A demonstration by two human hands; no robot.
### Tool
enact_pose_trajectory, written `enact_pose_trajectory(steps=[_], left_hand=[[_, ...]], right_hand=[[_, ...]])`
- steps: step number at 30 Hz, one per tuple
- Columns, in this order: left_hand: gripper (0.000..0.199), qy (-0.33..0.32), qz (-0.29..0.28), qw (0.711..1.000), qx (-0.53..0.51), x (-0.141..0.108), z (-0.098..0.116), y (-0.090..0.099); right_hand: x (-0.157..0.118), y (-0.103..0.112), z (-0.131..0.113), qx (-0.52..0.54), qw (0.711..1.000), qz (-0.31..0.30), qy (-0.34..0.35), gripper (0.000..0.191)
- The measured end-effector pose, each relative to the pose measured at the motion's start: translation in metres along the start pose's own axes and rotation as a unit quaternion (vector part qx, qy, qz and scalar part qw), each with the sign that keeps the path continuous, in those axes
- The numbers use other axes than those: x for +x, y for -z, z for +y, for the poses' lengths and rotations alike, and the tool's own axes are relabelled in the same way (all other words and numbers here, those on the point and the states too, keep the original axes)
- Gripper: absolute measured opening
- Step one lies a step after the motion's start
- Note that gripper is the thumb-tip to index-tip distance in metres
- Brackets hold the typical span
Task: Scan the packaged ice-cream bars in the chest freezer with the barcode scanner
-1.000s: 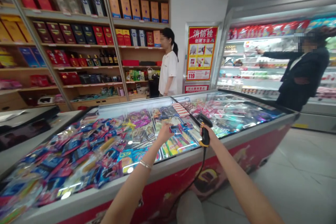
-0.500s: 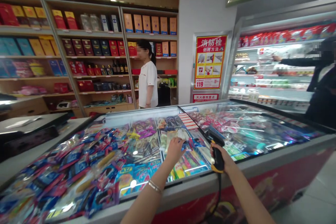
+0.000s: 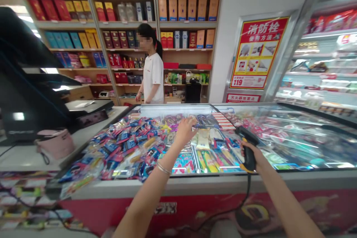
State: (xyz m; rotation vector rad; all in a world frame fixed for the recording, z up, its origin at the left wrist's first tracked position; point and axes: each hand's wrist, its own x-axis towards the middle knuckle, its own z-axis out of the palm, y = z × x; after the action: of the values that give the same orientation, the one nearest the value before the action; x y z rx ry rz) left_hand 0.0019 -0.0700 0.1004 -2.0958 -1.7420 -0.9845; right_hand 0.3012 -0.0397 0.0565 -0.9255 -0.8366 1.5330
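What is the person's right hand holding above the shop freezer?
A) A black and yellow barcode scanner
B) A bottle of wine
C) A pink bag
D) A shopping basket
A. The right hand grips the handle of a black and yellow barcode scanner, and its cord hangs down in front of the freezer.
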Motion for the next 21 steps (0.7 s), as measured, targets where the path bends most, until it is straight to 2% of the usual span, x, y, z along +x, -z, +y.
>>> enact_pose_trajectory(steps=[3,5,9,12,14,17,21], left_hand=[[0.028,0.052,0.029,0.996,0.059,-0.011,-0.057,0.051],[0.027,0.084,0.041,0.991,0.096,-0.023,-0.095,0.078],[0.034,0.168,0.054,0.971,0.16,-0.049,-0.166,0.113],[0.049,0.265,0.047,0.942,0.203,-0.065,-0.206,0.122],[0.054,0.301,0.033,0.92,0.247,-0.072,-0.224,0.12],[0.058,0.299,0.016,0.9,0.316,-0.079,-0.24,0.11],[0.06,0.283,-0.009,0.896,0.341,-0.082,-0.247,0.099]], right_hand=[[0.001,-0.051,0.011,-0.023,0.998,-0.063,-0.001,0.013],[0.004,-0.088,0.023,-0.033,0.994,-0.106,-0.02,0.014],[0.009,-0.156,0.05,-0.056,0.98,-0.183,-0.047,0.016],[0.011,-0.199,0.069,-0.089,0.964,-0.24,-0.065,0.018],[0.014,-0.222,0.082,-0.105,0.953,-0.273,-0.079,0.02],[0.019,-0.247,0.103,-0.12,0.937,-0.314,-0.095,0.021],[0.027,-0.257,0.131,-0.142,0.918,-0.353,-0.113,0.023]])
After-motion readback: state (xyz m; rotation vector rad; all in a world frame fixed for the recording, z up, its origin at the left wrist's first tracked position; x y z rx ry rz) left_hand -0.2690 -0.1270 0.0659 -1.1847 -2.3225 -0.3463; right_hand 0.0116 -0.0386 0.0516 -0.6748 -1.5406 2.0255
